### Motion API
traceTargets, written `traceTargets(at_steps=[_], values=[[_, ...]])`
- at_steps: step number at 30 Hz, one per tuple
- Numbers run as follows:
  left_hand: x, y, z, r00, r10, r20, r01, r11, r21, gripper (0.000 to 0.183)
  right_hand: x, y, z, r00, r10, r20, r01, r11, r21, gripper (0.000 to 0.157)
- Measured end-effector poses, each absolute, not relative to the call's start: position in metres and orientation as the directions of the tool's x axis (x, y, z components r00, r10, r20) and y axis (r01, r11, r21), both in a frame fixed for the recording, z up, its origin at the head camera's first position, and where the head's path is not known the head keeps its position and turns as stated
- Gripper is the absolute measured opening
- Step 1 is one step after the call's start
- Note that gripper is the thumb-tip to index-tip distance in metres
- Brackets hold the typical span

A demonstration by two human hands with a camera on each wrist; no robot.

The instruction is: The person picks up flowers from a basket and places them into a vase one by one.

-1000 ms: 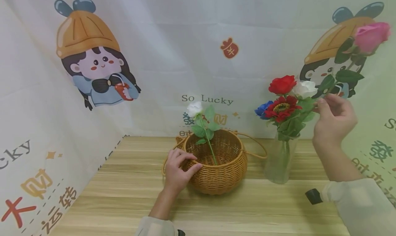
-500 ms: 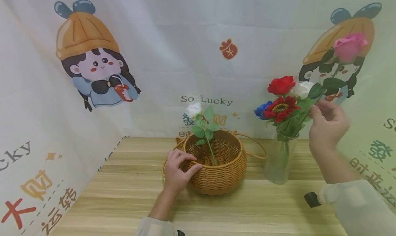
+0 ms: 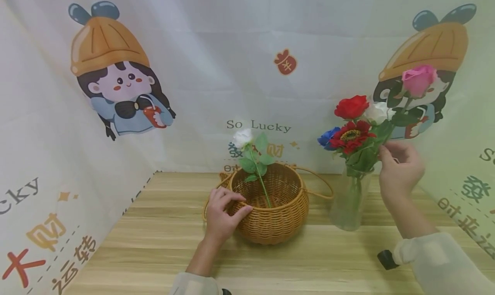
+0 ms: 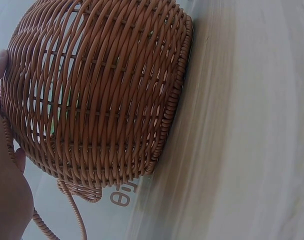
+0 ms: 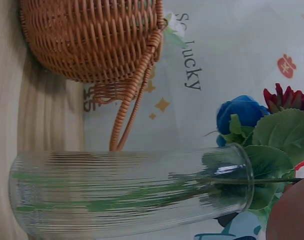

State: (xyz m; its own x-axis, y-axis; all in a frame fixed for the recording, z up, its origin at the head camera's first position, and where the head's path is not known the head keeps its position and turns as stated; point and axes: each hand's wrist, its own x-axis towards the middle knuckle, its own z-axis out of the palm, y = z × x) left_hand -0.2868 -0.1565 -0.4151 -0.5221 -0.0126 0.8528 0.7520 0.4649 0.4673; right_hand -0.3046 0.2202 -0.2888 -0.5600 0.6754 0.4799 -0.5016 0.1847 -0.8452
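Note:
My right hand point(image 3: 402, 172) pinches the stem of a pink rose point(image 3: 419, 81) beside the mouth of a ribbed clear glass vase point(image 3: 346, 215). In the right wrist view a thin stem point(image 5: 274, 180) runs from the hand over the vase rim and inside. The vase holds a red rose point(image 3: 351, 107), a dark red daisy-like flower point(image 3: 352, 135), a blue rose point(image 3: 328, 139) and a white rose point(image 3: 378, 112). My left hand point(image 3: 223, 215) grips the near left rim of a brown wicker basket point(image 3: 274, 224), thumb outside. One white rose point(image 3: 242, 138) leans upright in the basket.
Both containers stand on a wood-grain table point(image 3: 162, 243). The basket's handle point(image 3: 319, 181) lies folded toward the vase. Behind the table hangs a printed white cloth point(image 3: 216, 71), which also covers both sides.
My right hand has moved down and left with the pink rose, bringing its stem to the vase and lowering it. The left hand stays on the basket rim.

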Motion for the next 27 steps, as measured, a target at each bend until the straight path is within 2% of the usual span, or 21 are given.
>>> traceTargets(at_steps=[7, 16, 21, 27], values=[[-0.287, -0.157, -0.416, -0.518, -0.013, 0.855, 0.755, 0.464, 0.464, 0.019, -0.305, 0.217, -0.302, -0.579, 0.657, 0.482, -0.459, 0.226, -0.859, 0.032], [-0.287, -0.156, -0.415, -0.513, -0.007, 0.859, 0.757, 0.468, 0.456, 0.019, -0.302, 0.214, -0.312, -0.558, 0.627, 0.543, -0.483, 0.287, -0.827, 0.027], [-0.287, -0.156, -0.415, -0.511, -0.006, 0.859, 0.759, 0.466, 0.455, 0.020, -0.296, 0.213, -0.317, -0.566, 0.618, 0.546, -0.462, 0.310, -0.831, 0.031], [-0.287, -0.157, -0.416, -0.512, -0.009, 0.859, 0.758, 0.466, 0.457, 0.019, -0.287, 0.210, -0.328, -0.582, 0.603, 0.546, -0.460, 0.309, -0.832, 0.022]])
